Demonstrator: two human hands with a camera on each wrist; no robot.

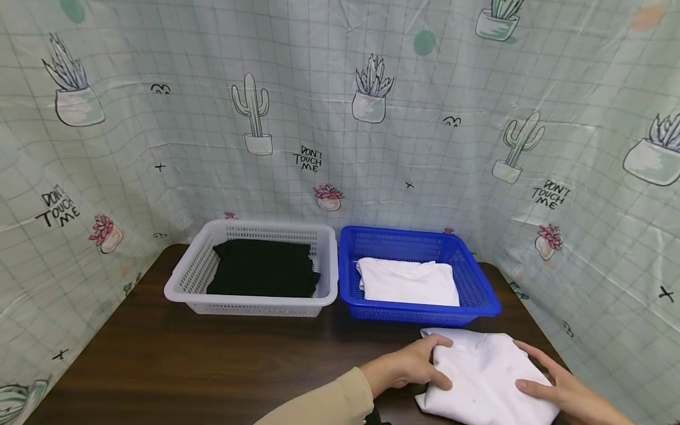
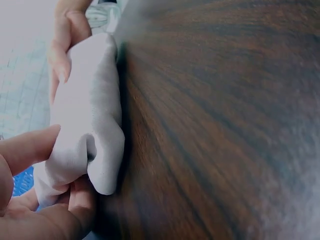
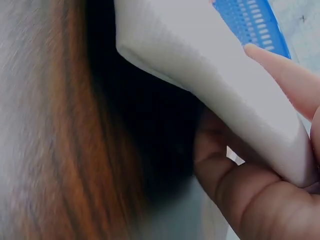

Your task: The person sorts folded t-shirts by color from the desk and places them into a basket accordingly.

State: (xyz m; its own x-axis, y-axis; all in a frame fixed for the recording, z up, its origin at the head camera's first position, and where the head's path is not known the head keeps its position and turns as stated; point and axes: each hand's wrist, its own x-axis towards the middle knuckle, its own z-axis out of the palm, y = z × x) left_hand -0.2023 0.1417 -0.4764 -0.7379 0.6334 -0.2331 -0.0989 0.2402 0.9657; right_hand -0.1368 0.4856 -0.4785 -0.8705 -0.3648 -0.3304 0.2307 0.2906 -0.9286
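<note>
A folded white garment point(image 1: 486, 375) is at the table's right front, just before the blue basket point(image 1: 419, 316). My left hand point(image 1: 417, 363) grips its left edge; in the left wrist view the thumb lies on top and the other fingers tuck beneath the white cloth point(image 2: 82, 107). On the opposite edge, my right hand point(image 1: 565, 386) holds the garment between thumb and fingers. The right wrist view shows fingers point(image 3: 235, 185) curled below the cloth point(image 3: 215, 75), which is raised off the table at that side. The garment's exact kind cannot be made out.
Inside the blue basket lies another folded white garment point(image 1: 409, 282). To its left stands a white basket point(image 1: 255, 304) with folded black clothing point(image 1: 260, 268). Both baskets are at the back of the dark wooden table point(image 1: 212, 366), near a patterned curtain point(image 1: 297, 88) that encloses it.
</note>
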